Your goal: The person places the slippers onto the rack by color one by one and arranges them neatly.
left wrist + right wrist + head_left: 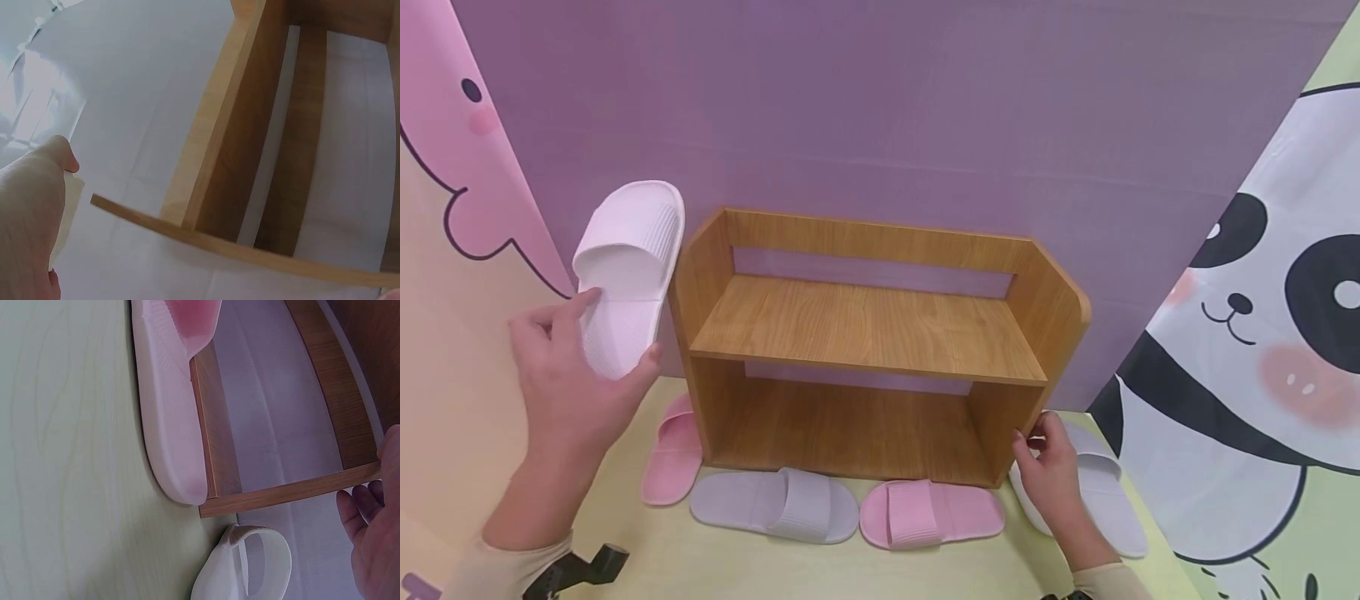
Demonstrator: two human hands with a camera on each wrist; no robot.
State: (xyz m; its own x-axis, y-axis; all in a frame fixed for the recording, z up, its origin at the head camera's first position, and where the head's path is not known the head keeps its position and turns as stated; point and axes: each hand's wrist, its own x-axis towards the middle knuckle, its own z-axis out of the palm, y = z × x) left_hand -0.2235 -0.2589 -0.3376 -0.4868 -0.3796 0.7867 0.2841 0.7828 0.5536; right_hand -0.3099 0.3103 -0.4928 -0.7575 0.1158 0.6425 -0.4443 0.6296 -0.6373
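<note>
My left hand (568, 383) holds up a white slipper (632, 221) by its heel end, thumb on one side and fingers on the other, just left of the wooden shelf (872, 325). In the left wrist view only a pale sliver of the slipper (70, 209) shows beside the hand. At the shelf's right side my right hand (1051, 471) grips the front edge of the side panel. The right wrist view shows thumb and fingers on either side of that panel (281, 492). Both shelf boards are bare.
A pink slipper (673, 458) lies left of the shelf. Along its front lie a grey slipper (737, 497) and another pink slipper (966, 510). White slippers (1108, 500) lie on the right, partly behind my right hand. A purple backdrop (880, 100) stands behind.
</note>
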